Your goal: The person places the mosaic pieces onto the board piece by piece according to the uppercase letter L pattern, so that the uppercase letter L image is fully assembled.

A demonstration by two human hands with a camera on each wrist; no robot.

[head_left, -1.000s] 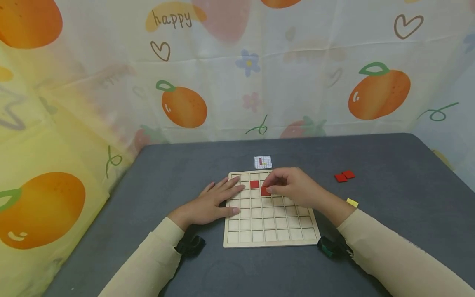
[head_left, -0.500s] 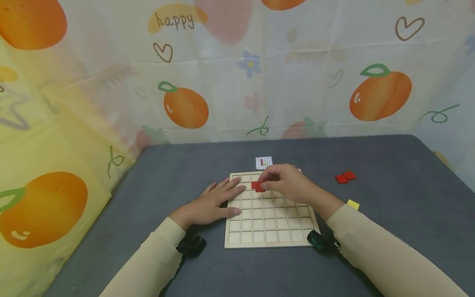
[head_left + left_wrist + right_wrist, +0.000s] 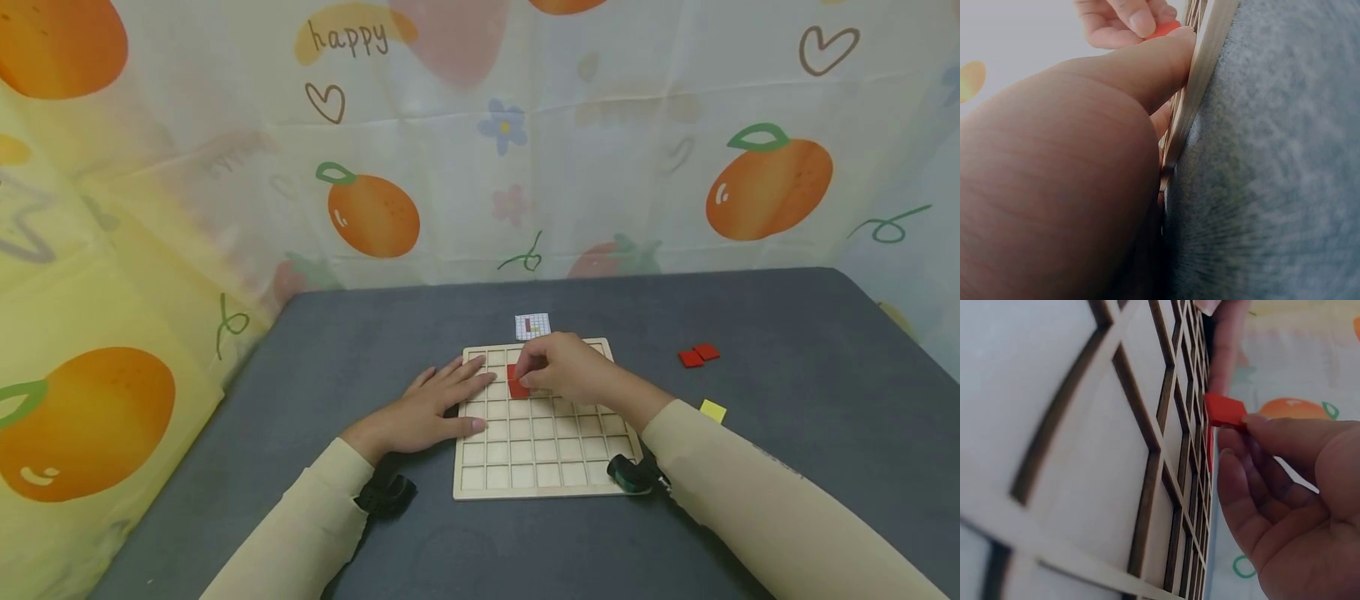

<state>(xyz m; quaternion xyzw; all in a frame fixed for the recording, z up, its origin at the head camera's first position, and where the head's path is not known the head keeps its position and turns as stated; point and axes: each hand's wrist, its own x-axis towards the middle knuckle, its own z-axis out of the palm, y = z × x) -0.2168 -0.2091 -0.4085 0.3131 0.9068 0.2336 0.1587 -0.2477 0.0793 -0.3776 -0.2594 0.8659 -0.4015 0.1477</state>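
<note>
Between thumb and fingers my right hand pinches a red square tile over the wooden grid board. In the right wrist view the held tile tilts, one edge at the grid. Just behind it, another red tile lies in a cell, partly covered by the fingers. My left hand rests with spread fingers on the board's left edge. The left wrist view shows its thumb against the board's side.
A small printed grid card lies behind the board. To the right are two red tiles and a yellow tile, partly behind the right sleeve. A patterned cloth hangs behind the dark table.
My right hand has moved left with the red tile, from the column to the right to just in front of the tile in the board. The left hand has stayed in place.
</note>
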